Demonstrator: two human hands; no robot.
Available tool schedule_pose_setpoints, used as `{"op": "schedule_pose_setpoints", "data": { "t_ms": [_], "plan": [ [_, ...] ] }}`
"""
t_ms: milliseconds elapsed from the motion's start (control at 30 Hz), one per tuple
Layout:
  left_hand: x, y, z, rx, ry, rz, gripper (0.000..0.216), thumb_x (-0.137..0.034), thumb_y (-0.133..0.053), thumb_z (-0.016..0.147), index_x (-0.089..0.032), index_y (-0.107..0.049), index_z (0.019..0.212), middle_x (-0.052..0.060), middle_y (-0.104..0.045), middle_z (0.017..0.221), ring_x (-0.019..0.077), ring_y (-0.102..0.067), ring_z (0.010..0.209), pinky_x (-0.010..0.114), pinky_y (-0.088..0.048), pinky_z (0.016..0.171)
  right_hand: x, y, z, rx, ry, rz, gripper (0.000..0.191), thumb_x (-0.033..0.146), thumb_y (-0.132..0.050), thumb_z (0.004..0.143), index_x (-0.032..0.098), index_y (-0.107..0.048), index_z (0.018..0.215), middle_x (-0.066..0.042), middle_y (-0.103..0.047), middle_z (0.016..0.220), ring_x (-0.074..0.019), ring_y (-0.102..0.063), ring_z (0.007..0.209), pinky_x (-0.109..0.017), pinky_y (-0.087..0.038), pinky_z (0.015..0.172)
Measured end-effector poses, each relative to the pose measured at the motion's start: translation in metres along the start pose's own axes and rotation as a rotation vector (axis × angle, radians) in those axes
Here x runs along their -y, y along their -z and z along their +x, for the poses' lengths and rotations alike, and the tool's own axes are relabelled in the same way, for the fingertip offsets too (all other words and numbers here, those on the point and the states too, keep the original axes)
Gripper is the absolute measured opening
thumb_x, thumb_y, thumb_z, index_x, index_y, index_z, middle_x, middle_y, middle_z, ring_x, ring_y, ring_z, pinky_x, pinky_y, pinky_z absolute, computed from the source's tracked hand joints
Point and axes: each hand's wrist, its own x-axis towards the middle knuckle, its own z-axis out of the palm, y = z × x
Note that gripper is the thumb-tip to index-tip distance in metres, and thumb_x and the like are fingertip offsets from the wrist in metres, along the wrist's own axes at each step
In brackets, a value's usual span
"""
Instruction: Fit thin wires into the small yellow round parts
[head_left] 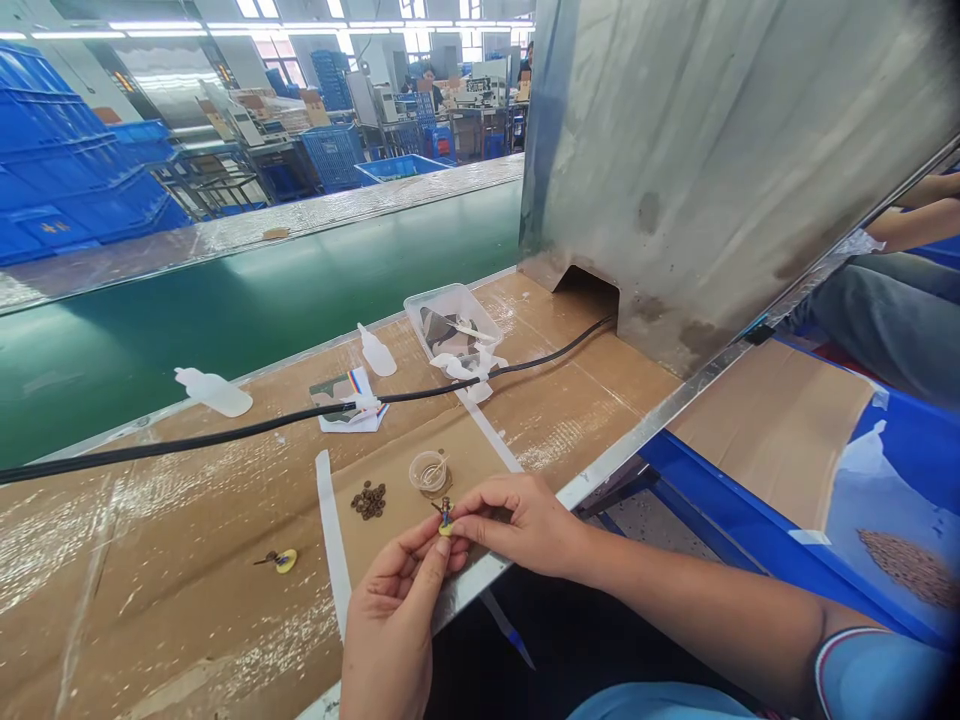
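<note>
My left hand (394,610) and my right hand (517,520) meet at the table's near edge and pinch a tiny painted figure on a yellow base (445,517) between their fingertips. Just beyond it stands a small clear cup (428,471) with a stick in it. A pile of small brown pieces (368,500) lies to its left. Another small figure on a yellow base (280,560) lies on the cardboard further left.
A black cable (225,433) crosses the cardboard-covered table (172,590). Two white squeeze bottles (214,391) (376,352), a clear tray (450,320) and a printed packet (346,400) lie beyond. A green conveyor belt (247,290) runs behind. A metal housing (712,160) rises right; another person's arms (919,215) show there.
</note>
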Motion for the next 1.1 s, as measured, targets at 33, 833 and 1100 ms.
{"op": "schedule_pose_setpoints", "data": {
  "t_ms": [33, 833, 1100],
  "plan": [
    [0.0, 0.0, 0.0, 0.003, 0.004, -0.005, 0.054, -0.031, -0.081, 0.058, -0.009, -0.06, 0.102, 0.011, -0.068, 0.089, 0.014, -0.063, 0.077, 0.02, -0.053, 0.077, 0.001, 0.0, 0.0, 0.0, 0.006, 0.0, 0.016, 0.026, -0.061, 0.083, 0.013, -0.068, 0.087, -0.002, -0.067, 0.078, -0.01, -0.062, 0.07, -0.019, -0.048, 0.066],
    [0.004, -0.002, -0.001, -0.039, -0.006, 0.004, 0.053, -0.031, -0.081, 0.058, -0.01, -0.059, 0.102, 0.01, -0.067, 0.096, 0.02, -0.064, 0.088, 0.021, -0.054, 0.08, -0.002, 0.0, -0.003, -0.058, 0.136, -0.066, 0.018, 0.021, -0.066, 0.078, 0.014, -0.065, 0.094, -0.001, -0.063, 0.085, -0.0078, -0.06, 0.075, -0.017, -0.048, 0.07],
    [0.004, -0.008, -0.003, -0.02, -0.048, 0.058, 0.049, -0.033, -0.078, 0.063, -0.011, -0.06, 0.102, 0.01, -0.067, 0.095, 0.0189, -0.064, 0.089, 0.022, -0.053, 0.082, 0.001, 0.005, -0.001, -0.064, 0.28, -0.164, 0.012, 0.019, -0.062, 0.082, 0.016, -0.066, 0.093, -0.001, -0.063, 0.084, -0.008, -0.058, 0.081, -0.018, -0.046, 0.074]
  ]
}}
